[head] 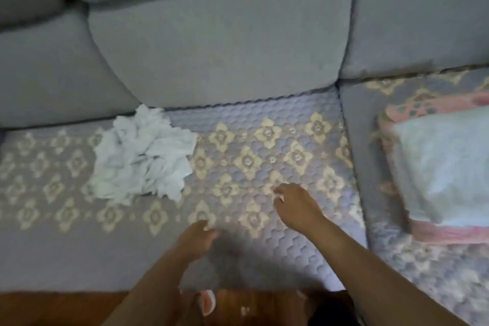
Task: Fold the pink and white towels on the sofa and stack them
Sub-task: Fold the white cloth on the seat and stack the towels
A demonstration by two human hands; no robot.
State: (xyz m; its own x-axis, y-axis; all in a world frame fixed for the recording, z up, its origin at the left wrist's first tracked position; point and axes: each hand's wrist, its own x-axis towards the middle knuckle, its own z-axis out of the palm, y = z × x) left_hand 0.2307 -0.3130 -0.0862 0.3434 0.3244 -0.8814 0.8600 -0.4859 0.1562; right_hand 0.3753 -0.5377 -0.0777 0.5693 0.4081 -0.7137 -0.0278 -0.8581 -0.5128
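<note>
Hands outstretched over sofa, fingers loosely curled, empty

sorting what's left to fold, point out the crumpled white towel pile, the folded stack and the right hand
crumpled white towel pile [141,156], head view, middle of the heap
folded white-on-pink towel stack [444,167], head view, top white towel's face
right hand [295,208], head view, back of the hand
</note>
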